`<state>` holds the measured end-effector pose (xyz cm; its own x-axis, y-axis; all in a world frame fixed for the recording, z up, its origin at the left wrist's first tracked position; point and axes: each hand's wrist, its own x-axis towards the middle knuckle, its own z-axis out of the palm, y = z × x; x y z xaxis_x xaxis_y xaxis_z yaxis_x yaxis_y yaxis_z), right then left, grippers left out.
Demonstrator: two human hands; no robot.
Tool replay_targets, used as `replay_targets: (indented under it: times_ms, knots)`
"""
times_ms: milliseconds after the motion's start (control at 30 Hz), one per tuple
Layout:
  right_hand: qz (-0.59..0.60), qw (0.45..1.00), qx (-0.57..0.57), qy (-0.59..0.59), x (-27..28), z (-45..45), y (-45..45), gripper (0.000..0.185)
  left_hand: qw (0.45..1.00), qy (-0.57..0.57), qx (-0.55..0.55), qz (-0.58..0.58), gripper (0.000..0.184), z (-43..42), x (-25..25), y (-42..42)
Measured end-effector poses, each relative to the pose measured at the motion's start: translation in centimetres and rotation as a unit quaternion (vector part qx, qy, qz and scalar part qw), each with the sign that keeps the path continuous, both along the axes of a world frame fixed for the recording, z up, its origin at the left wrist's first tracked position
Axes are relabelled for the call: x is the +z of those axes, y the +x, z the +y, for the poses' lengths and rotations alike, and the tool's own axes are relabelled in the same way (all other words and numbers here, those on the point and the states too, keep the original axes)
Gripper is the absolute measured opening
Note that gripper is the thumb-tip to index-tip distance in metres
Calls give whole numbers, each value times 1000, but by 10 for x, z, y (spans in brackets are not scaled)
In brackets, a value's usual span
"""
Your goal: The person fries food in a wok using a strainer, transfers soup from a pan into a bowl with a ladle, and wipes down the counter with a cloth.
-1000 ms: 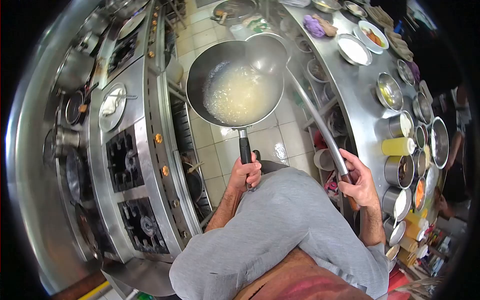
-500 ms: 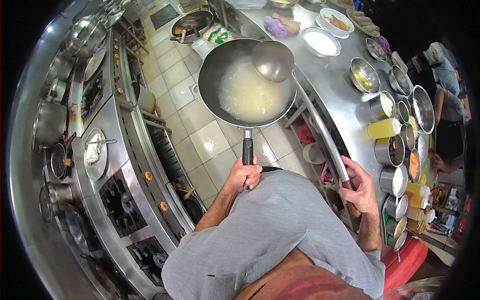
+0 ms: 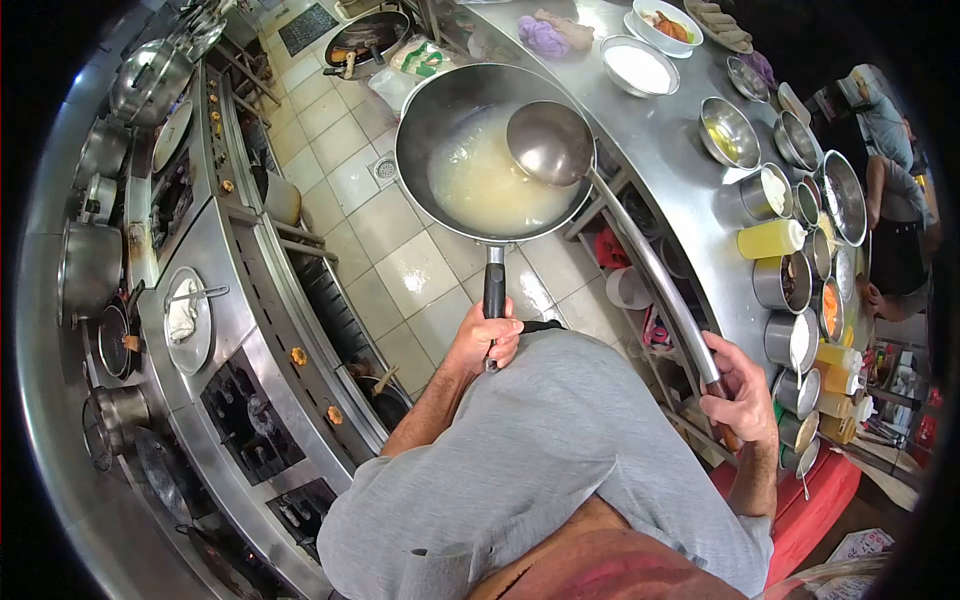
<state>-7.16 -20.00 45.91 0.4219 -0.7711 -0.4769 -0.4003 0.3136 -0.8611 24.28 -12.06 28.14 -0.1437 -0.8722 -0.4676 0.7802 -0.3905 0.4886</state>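
My left hand (image 3: 485,337) is wrapped around the black handle of a deep dark wok (image 3: 415,150), held out in front of me above the tiled floor. Pale, cloudy liquid (image 3: 480,185) lies in the wok, with some bubbles on it. My right hand (image 3: 740,390) grips the brown handle end of a long metal ladle (image 3: 550,143). The ladle's round bowl hangs over the right side of the wok, its underside facing me; whether it touches the liquid I cannot tell.
A steel counter (image 3: 660,140) on my right bears bowls, sauce pots and a yellow squeeze bottle (image 3: 770,239). Stoves with burners (image 3: 250,415) and a plate with a white cloth (image 3: 190,335) line my left. Another pan (image 3: 368,40) stands ahead. A person (image 3: 895,200) is at far right.
My right hand has moved slightly right and down with the ladle handle. The ladle bowl has shifted a little lower, and the liquid has moved in the wok. My left hand keeps its hold.
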Motion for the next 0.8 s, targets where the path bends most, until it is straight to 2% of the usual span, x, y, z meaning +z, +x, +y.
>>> replay_targets:
  times_ms: [133, 300, 433, 500, 633, 800]
  knots:
    - [15, 999, 11, 27, 2, 3, 3, 71, 1000, -4, -3, 7, 20, 3, -1, 3]
    - [58, 997, 34, -42, -8, 2, 17, 69, 1000, -2, 9, 10, 20, 6, 0, 5]
    - [43, 998, 40, -33, -17, -8, 29, 69, 1000, -11, 17, 6, 22, 6, 0, 7]
    - [-16, 999, 29, 19, -23, -11, 35, 69, 1000, -11, 16, 3, 22, 6, 2, 9]
    - [-87, 995, 23, 45, -33, -14, 49, 69, 1000, -11, 12, -1, 22, 5, 3, 14]
    - [-127, 988, -4, 83, -31, -11, 57, 69, 1000, -4, 3, 4, 23, 4, 2, 21]
